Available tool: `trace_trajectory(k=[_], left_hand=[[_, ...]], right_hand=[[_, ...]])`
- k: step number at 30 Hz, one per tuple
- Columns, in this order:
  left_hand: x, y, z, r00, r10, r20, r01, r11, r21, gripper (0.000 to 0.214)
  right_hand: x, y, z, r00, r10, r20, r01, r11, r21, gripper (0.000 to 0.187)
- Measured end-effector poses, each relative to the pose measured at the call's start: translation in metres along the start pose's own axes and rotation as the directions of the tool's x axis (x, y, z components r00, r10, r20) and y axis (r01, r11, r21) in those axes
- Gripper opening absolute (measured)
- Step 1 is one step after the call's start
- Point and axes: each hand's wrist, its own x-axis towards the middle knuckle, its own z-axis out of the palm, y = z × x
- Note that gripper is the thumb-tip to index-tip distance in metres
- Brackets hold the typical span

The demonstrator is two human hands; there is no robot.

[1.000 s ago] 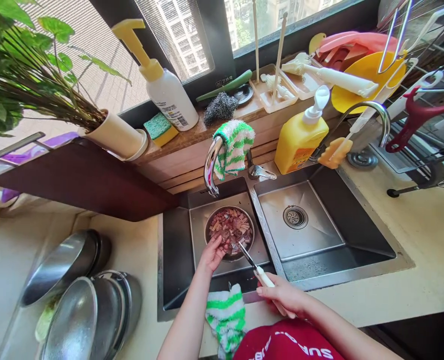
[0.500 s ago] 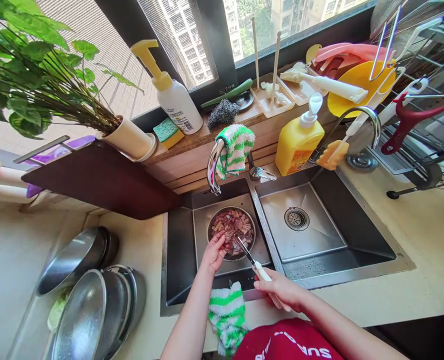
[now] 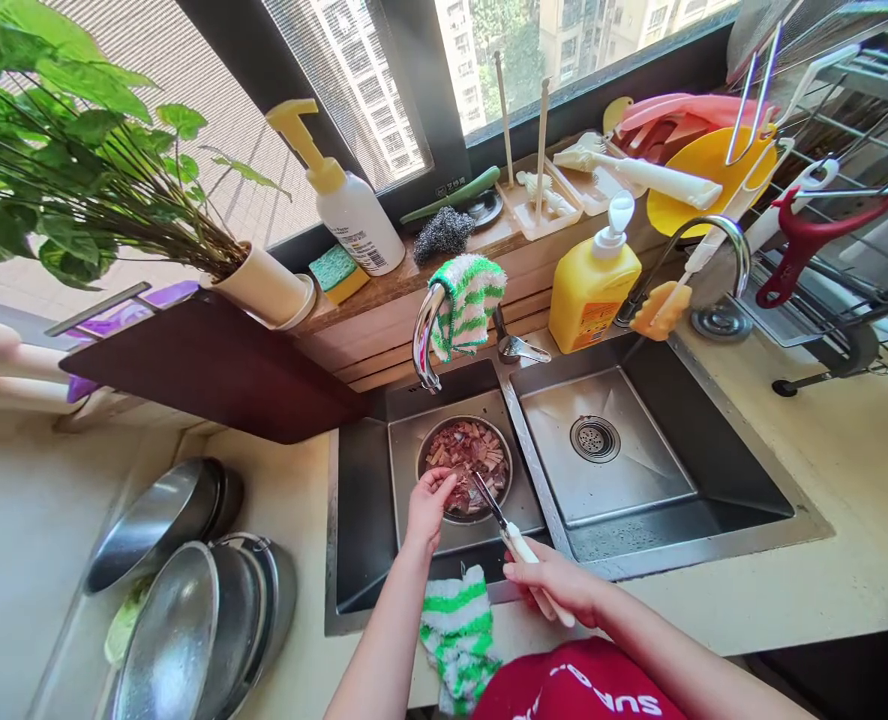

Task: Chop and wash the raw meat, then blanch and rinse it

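A round metal bowl (image 3: 421,476) of cut reddish meat pieces (image 3: 468,450) stands in the left sink basin. My left hand (image 3: 430,505) reaches over its near-left rim, thumb and fingers pinched on a small piece of meat (image 3: 455,482). White-handled kitchen scissors (image 3: 517,542) are in my right hand (image 3: 556,580), fingers wrapped round the handles at the sink's front edge. Their metal blades point up and left, over the meat close to my left fingertips. How far apart the blades are is hard to see.
A chrome faucet (image 3: 423,345) draped with a striped cloth (image 3: 470,300) arches over the left basin. The right basin (image 3: 601,490) adjoins it. A cutting board (image 3: 219,360) and metal pots (image 3: 170,630) stand left; a yellow bottle (image 3: 592,290) and wire rack (image 3: 856,280) stand right.
My left hand has turned slightly, with its fingers more closed on the meat piece. My right hand and the scissors have hardly moved. The whole view has shifted a little.
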Motion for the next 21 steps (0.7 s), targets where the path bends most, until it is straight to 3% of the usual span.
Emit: trace_trajectory(k=[5, 9, 14, 21], left_hand=[[0.000, 0.005, 0.003, 0.991, 0.132, -0.026, -0.129, 0.987, 0.101, 0.031], [-0.007, 0.009, 0.010, 0.990, 0.140, -0.033, -0.136, 0.987, 0.084, 0.034], [-0.020, 0.011, 0.020, 0.998, 0.063, -0.026, -0.063, 0.998, 0.008, 0.041], [-0.035, 0.013, 0.020, 0.991, -0.128, 0.031, 0.131, 0.986, -0.108, 0.044]], right_hand=[[0.006, 0.002, -0.002, 0.993, 0.017, 0.115, -0.023, 0.998, 0.050, 0.048], [0.015, 0.007, -0.001, 0.987, 0.046, 0.157, -0.054, 0.997, 0.048, 0.047], [0.020, 0.001, 0.003, 0.996, -0.012, 0.090, 0.008, 0.999, 0.047, 0.047], [0.017, -0.016, 0.003, 0.996, -0.082, 0.036, 0.085, 0.991, -0.102, 0.042]])
